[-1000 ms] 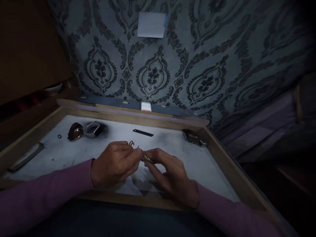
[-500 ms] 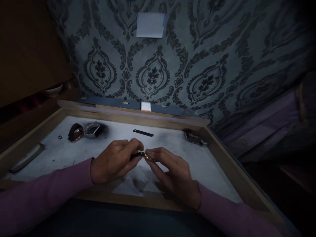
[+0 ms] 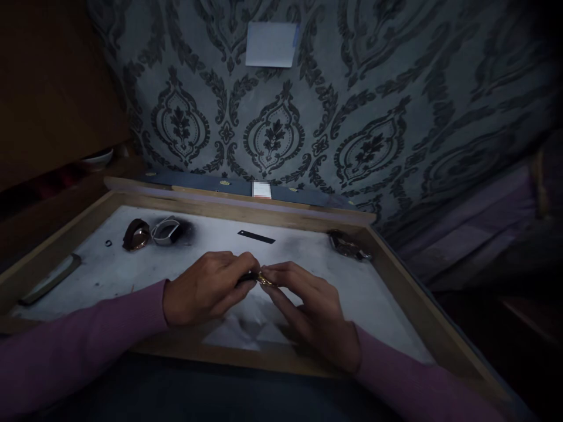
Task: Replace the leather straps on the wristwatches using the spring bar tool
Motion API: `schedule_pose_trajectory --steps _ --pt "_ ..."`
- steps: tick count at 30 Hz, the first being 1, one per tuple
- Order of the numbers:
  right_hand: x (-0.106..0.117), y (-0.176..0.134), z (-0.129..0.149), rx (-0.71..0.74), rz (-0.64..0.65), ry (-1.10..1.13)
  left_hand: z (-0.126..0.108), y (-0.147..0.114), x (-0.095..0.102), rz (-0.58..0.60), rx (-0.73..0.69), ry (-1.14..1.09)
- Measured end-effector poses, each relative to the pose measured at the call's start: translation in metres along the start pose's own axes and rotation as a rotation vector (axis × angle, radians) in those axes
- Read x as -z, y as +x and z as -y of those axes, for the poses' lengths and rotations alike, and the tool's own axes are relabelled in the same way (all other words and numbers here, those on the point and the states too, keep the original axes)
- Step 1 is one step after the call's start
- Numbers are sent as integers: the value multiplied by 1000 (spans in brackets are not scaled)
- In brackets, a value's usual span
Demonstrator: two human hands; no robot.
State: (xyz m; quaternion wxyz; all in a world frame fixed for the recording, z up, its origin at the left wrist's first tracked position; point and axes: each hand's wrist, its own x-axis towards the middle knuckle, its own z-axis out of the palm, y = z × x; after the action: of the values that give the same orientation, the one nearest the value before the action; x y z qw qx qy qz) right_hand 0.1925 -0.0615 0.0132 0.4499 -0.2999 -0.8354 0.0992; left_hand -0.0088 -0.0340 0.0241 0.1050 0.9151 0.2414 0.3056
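My left hand (image 3: 215, 287) pinches a dark, strap-like piece (image 3: 247, 276) between thumb and bent fingers. My right hand (image 3: 310, 305) grips a small gold-coloured piece (image 3: 265, 281) at its fingertips; it looks like part of a watch. The two pieces meet end to end, and the fingertips of both hands nearly touch. Dim light and the fingers hide how they join. Both hands are held over the white bottom of a shallow wooden tray (image 3: 398, 296). Beyond them lies a thin dark flat blade (image 3: 256, 237) with a hole at one end.
At the tray's left are a brown-strapped watch (image 3: 136, 235), a pale-strapped watch (image 3: 167, 231), a small dark ring (image 3: 108, 243) and a long curved strip (image 3: 50, 280). A dark metal watch (image 3: 349, 246) lies far right. The tray's raised wooden rim stands before a patterned wall (image 3: 272, 135).
My left hand has closed in towards my right, its fingers covering more of the dark piece and the joint. The view has shifted slightly; the other things stay put.
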Motion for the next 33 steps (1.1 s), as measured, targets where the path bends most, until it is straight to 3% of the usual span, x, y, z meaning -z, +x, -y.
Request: schedule_pose_trajectory --steps 12,17,28,33 --pt "-3 4 -1 -153 72 80 0 1 -1 97 67 -106" --pt "-3 6 -1 -155 93 63 -1 1 -2 78 30 -131" --pt "-1 5 2 -80 21 57 -1 -1 -5 -37 -113 73" --pt "4 2 2 26 31 -23 -7 1 3 24 5 -126"
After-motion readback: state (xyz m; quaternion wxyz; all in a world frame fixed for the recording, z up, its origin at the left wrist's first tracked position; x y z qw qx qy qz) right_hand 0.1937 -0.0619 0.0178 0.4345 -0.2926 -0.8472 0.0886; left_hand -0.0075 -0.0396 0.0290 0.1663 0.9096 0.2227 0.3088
